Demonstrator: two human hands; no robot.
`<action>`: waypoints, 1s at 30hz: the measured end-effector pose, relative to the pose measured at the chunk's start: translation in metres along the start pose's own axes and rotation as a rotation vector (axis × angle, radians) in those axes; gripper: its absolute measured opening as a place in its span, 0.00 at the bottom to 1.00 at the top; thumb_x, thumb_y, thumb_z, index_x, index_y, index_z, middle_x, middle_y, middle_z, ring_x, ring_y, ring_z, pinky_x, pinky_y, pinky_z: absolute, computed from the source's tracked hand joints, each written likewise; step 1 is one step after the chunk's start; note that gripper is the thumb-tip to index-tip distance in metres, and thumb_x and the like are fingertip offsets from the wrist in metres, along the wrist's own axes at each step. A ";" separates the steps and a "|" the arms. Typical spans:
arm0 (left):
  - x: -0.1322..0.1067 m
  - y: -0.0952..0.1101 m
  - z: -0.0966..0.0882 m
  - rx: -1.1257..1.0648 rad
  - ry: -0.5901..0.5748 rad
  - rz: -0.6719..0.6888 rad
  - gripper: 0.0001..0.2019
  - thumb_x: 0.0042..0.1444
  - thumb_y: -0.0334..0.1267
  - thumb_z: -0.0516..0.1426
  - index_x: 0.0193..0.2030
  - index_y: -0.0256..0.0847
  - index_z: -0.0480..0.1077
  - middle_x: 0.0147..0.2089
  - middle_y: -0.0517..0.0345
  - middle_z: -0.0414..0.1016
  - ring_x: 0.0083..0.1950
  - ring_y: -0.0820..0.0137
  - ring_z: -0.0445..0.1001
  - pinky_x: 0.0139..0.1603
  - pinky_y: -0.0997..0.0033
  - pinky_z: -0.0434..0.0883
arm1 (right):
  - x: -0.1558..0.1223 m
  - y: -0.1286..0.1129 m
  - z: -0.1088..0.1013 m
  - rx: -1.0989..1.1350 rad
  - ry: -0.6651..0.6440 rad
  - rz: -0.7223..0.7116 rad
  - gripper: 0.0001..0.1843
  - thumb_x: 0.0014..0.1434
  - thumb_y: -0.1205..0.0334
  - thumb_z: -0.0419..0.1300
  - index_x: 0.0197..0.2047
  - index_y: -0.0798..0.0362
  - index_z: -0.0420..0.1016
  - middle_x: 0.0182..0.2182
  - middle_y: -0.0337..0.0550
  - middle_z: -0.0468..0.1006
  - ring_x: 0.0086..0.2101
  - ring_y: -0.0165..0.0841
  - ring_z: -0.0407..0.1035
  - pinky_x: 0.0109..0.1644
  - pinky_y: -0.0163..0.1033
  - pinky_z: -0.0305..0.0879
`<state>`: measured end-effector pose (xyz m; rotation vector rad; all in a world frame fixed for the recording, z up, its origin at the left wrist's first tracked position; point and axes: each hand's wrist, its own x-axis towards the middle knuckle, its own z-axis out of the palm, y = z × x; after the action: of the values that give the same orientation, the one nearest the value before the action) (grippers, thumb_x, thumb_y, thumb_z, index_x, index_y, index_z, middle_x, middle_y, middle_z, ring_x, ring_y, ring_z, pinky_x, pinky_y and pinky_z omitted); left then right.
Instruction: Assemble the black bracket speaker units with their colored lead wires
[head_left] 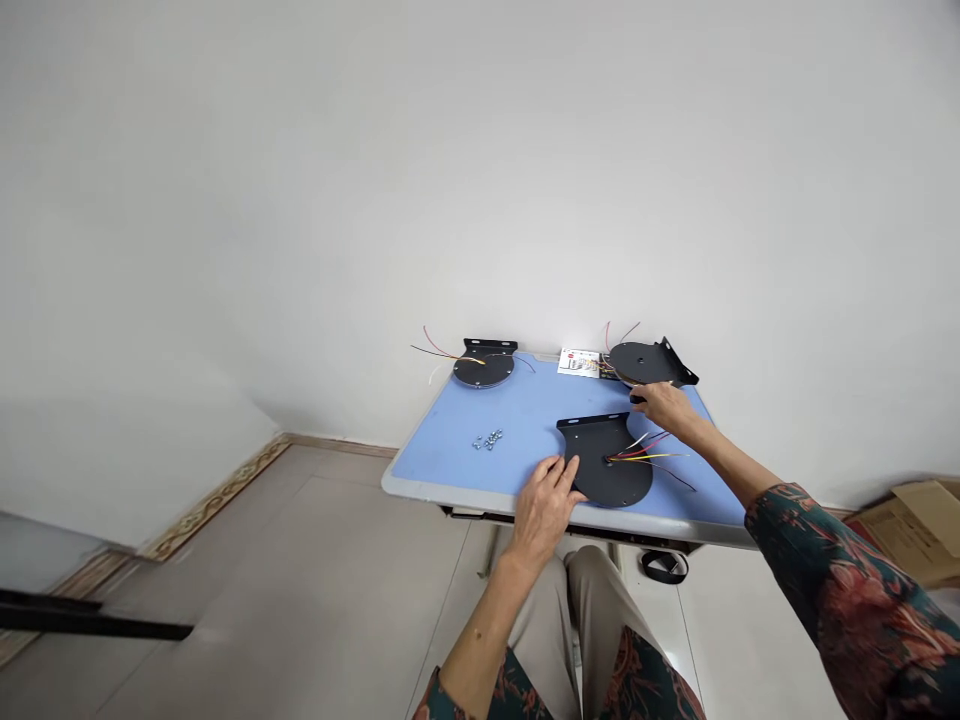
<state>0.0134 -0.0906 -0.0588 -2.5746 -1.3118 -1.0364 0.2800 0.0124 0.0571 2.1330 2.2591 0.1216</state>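
A black round metal plate (pixel 604 480) with a slotted, bent-up bracket edge lies on the blue-topped table (pixel 435 455) in front of me. Red, yellow, white and dark wires (pixel 649 457) come out of its middle hole. My left hand (pixel 546 500) grips the plate's left edge, fingers on top and thumb by the near rim. My right hand (pixel 660 405) is closed just beyond the plate's far right corner. Something small and dark shows at its fingertips, too hidden to name. A second black round plate (pixel 641 362) with a bracket lies right behind that hand.
Another black plate with wires (pixel 484 370) lies at the table's far left corner. Several small metal screws or nuts (pixel 489 440) sit left of centre. A printed card (pixel 579 362) lies by the wall. A cardboard box (pixel 911 530) stands on the floor at right.
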 end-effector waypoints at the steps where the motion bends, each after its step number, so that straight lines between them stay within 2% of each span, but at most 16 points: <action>1: 0.000 0.000 0.001 0.006 0.001 -0.002 0.26 0.60 0.37 0.64 0.65 0.36 0.69 0.57 0.42 0.79 0.60 0.56 0.75 0.59 0.55 0.77 | 0.005 0.000 0.006 -0.017 -0.012 -0.005 0.15 0.65 0.62 0.60 0.53 0.51 0.80 0.47 0.53 0.83 0.48 0.44 0.77 0.39 0.38 0.62; 6: 0.000 0.003 0.000 0.008 -0.002 -0.012 0.28 0.60 0.38 0.64 0.66 0.36 0.67 0.58 0.41 0.78 0.60 0.56 0.75 0.61 0.54 0.76 | 0.015 0.000 0.018 -0.072 -0.033 -0.043 0.12 0.66 0.63 0.60 0.50 0.51 0.81 0.46 0.54 0.83 0.47 0.44 0.77 0.38 0.38 0.62; 13: 0.000 0.003 -0.002 -0.007 -0.024 -0.004 0.29 0.60 0.39 0.65 0.66 0.34 0.66 0.58 0.42 0.78 0.62 0.56 0.74 0.62 0.58 0.75 | 0.017 -0.003 0.022 -0.150 -0.025 -0.140 0.13 0.68 0.66 0.55 0.51 0.58 0.78 0.46 0.57 0.82 0.46 0.45 0.77 0.36 0.39 0.60; 24: 0.001 0.004 -0.004 -0.018 -0.054 -0.015 0.29 0.60 0.38 0.65 0.67 0.35 0.65 0.59 0.41 0.77 0.62 0.56 0.73 0.62 0.56 0.75 | 0.020 -0.001 0.022 -0.149 -0.017 -0.232 0.16 0.67 0.71 0.54 0.54 0.55 0.78 0.49 0.55 0.82 0.49 0.43 0.76 0.38 0.37 0.63; 27: 0.000 0.003 -0.003 -0.015 -0.054 -0.013 0.29 0.60 0.39 0.64 0.67 0.35 0.65 0.59 0.41 0.77 0.62 0.56 0.73 0.62 0.55 0.75 | 0.020 0.004 0.019 -0.034 0.011 -0.219 0.18 0.65 0.71 0.56 0.55 0.54 0.78 0.51 0.54 0.82 0.50 0.43 0.76 0.44 0.38 0.67; 30: -0.001 0.001 0.000 -0.020 -0.044 -0.009 0.28 0.62 0.39 0.63 0.67 0.37 0.65 0.59 0.41 0.77 0.62 0.55 0.73 0.62 0.53 0.75 | -0.001 0.010 0.007 0.297 0.154 -0.139 0.18 0.63 0.70 0.57 0.54 0.53 0.80 0.49 0.50 0.84 0.47 0.40 0.78 0.51 0.39 0.68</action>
<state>0.0135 -0.0921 -0.0591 -2.6227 -1.3314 -1.0050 0.2910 0.0123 0.0512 2.1533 2.6554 -0.0605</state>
